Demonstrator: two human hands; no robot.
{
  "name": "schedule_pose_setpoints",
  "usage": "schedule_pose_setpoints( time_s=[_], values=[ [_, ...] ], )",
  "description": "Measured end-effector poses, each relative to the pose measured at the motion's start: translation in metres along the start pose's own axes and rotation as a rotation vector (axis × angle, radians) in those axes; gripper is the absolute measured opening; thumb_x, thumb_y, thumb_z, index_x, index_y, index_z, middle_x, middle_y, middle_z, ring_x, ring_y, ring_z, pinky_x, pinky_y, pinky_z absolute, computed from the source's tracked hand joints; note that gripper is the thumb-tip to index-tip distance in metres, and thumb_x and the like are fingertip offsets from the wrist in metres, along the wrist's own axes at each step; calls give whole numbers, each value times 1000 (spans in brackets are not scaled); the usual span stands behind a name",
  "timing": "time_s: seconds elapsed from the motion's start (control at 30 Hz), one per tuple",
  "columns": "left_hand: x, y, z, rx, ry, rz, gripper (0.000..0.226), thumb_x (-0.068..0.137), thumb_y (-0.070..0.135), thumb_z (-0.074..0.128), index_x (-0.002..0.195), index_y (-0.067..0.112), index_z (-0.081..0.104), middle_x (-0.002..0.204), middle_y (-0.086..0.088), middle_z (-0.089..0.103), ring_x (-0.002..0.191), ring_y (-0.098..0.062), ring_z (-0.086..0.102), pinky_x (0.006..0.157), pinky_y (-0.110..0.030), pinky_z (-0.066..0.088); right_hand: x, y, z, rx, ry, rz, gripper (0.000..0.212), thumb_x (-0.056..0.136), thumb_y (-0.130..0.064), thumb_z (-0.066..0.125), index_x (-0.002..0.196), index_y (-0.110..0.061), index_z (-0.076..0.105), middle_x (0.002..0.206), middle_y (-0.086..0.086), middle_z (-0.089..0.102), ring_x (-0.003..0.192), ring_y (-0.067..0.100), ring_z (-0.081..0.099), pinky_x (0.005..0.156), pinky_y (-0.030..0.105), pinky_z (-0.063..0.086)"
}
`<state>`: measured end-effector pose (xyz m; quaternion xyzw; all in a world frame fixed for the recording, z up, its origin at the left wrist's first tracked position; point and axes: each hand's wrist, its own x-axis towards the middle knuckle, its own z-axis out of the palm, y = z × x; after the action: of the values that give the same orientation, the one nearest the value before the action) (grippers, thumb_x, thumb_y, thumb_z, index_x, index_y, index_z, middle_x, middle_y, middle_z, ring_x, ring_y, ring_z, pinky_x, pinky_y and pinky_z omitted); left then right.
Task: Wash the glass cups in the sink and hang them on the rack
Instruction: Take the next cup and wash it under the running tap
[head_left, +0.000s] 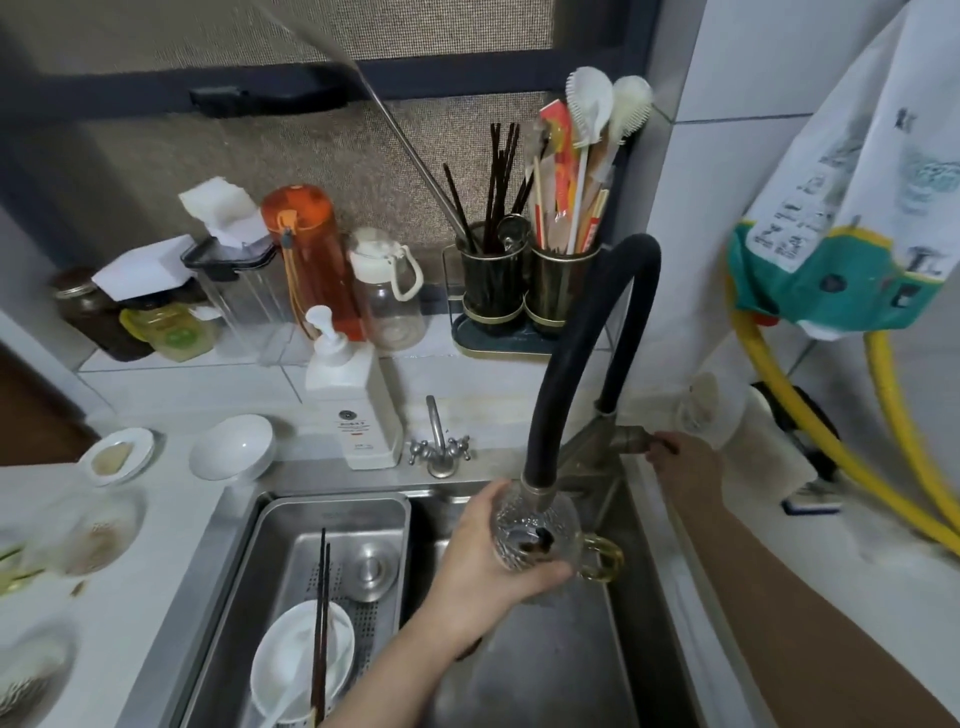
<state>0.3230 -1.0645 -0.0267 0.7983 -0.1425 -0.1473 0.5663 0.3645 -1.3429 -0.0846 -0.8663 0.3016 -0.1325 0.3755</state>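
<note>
Now, hands first, then outward.
Left hand (485, 558): fingers and thumb curled round the glass cup (535, 538), gripping it from its left side, over the sink (530, 670).
Right hand (680, 465): reaches out to the tap handle (631, 439) at the sink's back-right corner; fingertips on it, but can't tell how tightly they close.
Cup position: mouth tipped up and back toward the black hose spout (537, 491); spout end sits right at or just inside the rim, so long axis runs roughly in line with the spout. Amber handle (602, 558) sticks out to the right, away from the left palm.
Key relation: cup is directly under the spout, left hand holds it, right hand is nearer the tap. My read: next move turns on the tap; water flow not clear enough to call.
Cup contents: dark bits inside, prob. residue, so washing not done.
Count, glass cups: 1 in hand; 1 more pale glass shape (698, 410) on the bench beyond the right hand, blurred, unsure.
Count, rack: none that I can pick out.
Count, taps: 2, the hose one plus a small twin-knob tap (439, 447) behind the sink.
Sink tray (332, 512): steel insert on the left with 1 white bowl (301, 660), dark chopsticks (319, 629), 1 round strainer lid (371, 571).
Bench, left: 2 white dishes (231, 447), 1 soap pump bottle (353, 410).
</note>
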Motion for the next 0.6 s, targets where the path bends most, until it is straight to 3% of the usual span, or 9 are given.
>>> schedule_pose_setpoints(
  time_s=[0.17, 0.4, 0.6],
  values=[
    [2, 2, 3, 4, -15, -3, 96, 52, 41, 91, 133, 31, 42, 127, 12, 57, 120, 0, 52, 109, -32, 40, 4, 2, -6, 47, -37, 6, 24, 93, -6, 52, 108, 2, 69, 103, 21, 70, 97, 37, 62, 88, 39, 45],
    [2, 4, 5, 18, -9, 23, 76, 49, 46, 88, 112, 50, 47, 120, 17, 60, 113, 6, 55, 96, -13, 41, 3, 3, -7, 114, -21, 27, 24, 93, -6, 53, 108, 2, 70, 97, 21, 71, 91, 38, 64, 76, 31, 42],
    [2, 0, 7, 9, -25, 36, 82, 52, 41, 91, 122, 42, 47, 121, 17, 61, 112, 7, 55, 90, -3, 39, 3, 4, -9, 117, -29, 11, 24, 93, -4, 51, 108, 4, 69, 99, 23, 70, 92, 38, 63, 69, 26, 40]
  ],
)
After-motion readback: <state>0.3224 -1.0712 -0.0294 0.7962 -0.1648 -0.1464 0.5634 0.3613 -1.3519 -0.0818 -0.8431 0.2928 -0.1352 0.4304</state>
